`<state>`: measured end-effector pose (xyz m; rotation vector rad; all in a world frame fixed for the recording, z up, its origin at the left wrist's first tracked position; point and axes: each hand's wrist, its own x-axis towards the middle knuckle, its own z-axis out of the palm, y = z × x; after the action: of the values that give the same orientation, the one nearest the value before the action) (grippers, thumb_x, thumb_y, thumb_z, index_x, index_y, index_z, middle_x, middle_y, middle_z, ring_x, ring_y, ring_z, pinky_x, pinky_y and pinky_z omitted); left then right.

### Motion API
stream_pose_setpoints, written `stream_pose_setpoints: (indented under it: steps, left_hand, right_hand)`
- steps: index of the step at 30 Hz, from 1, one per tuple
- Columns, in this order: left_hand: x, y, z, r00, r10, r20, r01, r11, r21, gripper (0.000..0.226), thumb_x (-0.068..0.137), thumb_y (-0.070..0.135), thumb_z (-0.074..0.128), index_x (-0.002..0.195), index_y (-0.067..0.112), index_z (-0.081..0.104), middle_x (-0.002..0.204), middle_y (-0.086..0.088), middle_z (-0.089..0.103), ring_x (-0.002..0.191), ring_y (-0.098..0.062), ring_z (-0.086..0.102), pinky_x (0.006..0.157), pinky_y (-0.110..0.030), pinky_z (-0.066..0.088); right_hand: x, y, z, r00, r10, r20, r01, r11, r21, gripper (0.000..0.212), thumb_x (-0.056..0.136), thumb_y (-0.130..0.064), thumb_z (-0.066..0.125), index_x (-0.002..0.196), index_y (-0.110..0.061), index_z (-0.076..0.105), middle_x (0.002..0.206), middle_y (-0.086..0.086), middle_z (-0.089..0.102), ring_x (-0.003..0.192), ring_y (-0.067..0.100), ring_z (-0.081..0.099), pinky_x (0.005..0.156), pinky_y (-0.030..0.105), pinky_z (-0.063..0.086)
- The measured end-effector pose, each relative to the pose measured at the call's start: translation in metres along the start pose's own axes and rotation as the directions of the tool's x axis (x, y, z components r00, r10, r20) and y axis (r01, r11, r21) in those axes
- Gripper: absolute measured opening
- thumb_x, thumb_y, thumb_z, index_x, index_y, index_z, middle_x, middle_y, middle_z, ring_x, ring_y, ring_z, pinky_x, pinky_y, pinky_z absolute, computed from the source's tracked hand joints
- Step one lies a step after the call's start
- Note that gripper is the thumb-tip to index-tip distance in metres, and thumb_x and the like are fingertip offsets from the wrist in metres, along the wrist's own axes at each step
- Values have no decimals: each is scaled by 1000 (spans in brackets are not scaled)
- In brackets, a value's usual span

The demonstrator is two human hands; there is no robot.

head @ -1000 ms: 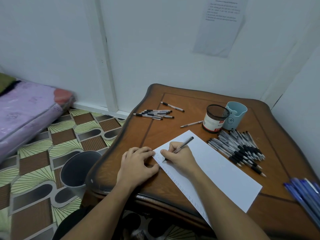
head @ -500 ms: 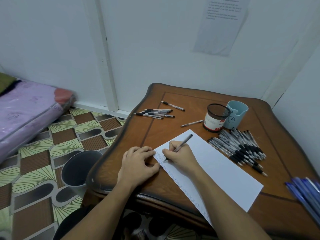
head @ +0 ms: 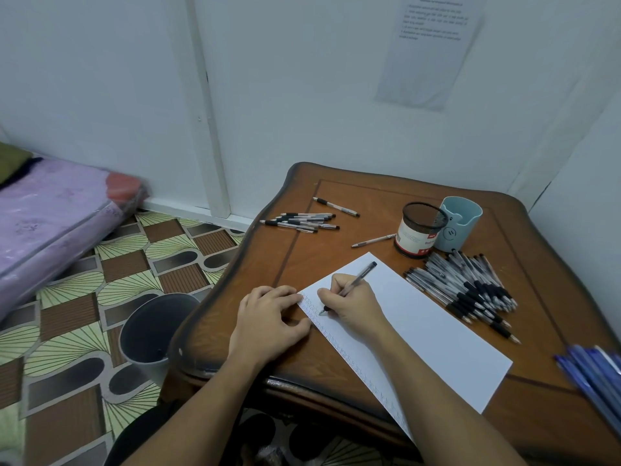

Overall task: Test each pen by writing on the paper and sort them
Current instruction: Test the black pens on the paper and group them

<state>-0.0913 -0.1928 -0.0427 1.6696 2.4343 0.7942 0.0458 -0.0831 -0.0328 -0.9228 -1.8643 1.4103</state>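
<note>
The right hand (head: 353,306) grips a pen (head: 361,275) in a writing hold, fingers curled round the barrel and the tip down on the paper (head: 437,331) near its left edge. A row of small marks (head: 349,358) runs along that edge. The left hand (head: 268,317) lies flat on the table (head: 336,264), fingers relaxed, with fingertips and thumb touching the paper's edge. The right hand and forearm cross the near part of the paper and hide what lies under them.

To the right of the paper lies a pile (head: 470,287) of black-grip pens, its nearest ones just beside the sheet. At the table's far left a small group (head: 302,222) of pens lies side by side, with a lone pen (head: 336,206) just behind it. A grey pen (head: 373,241) lies between the paper and the cups. Blue pens (head: 594,378) sit at the right edge of view, blurred.

A mesh cup (head: 420,230) and a blue cup (head: 458,227) stand upright, touching, behind the pile; their insides are too dark to read. A grey bin (head: 151,334) stands on the patterned floor just left of the table, with a small dark speck inside that I cannot identify. A mattress (head: 50,210) lies by the wall, and a printed sheet (head: 430,48) hangs above the table
</note>
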Motion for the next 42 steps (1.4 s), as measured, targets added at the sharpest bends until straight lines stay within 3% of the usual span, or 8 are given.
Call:
stream_pose_setpoints:
  steps: [16,30,34,39,42]
  left_hand:
    - [0,-1,1,1000,6,-2,-6,1000,13,72,63,73,31,119,40,63,123,32,52,116,-2,34,100,-23,17]
    - [1,-2,2,1000,0,-9,0,1000,-5,72,62,73,33,118,40,64,125,30,53,116,-2,35,101,-24,18]
    - [0,-3,2,1000,5,1,-5,1000,6,72,63,73,33,119,41,63,125,31,53,117,-2,34,102,-25,19]
    - [1,-4,2,1000,3,4,-3,1000,-1,71,64,73,33,120,41,63,126,31,52,118,-2,34,104,-26,18]
    - [1,-4,2,1000,4,12,-4,1000,0,72,64,74,33,121,41,62,127,31,51,118,-1,33,104,-25,17]
  right_hand:
    - [1,3,-1,1000,-16,-11,16,999,-48,40,83,-6,66,57,-12,36,52,1,33,51,11,34,49,22,30]
    - [1,3,-2,1000,-26,-12,26,999,-46,37,84,-7,64,60,-5,35,58,7,31,55,14,34,52,29,29]
    - [2,5,-2,1000,-8,-18,8,1000,-17,43,83,-7,62,54,-17,32,57,5,29,56,16,32,54,30,29]
    - [2,4,-3,999,-25,-23,23,996,-87,39,88,-15,65,60,-8,39,56,4,38,55,12,40,53,25,34]
    - [6,2,-7,988,65,-137,-55,996,74,36,94,-16,62,64,-9,43,53,1,46,54,14,48,54,25,42]
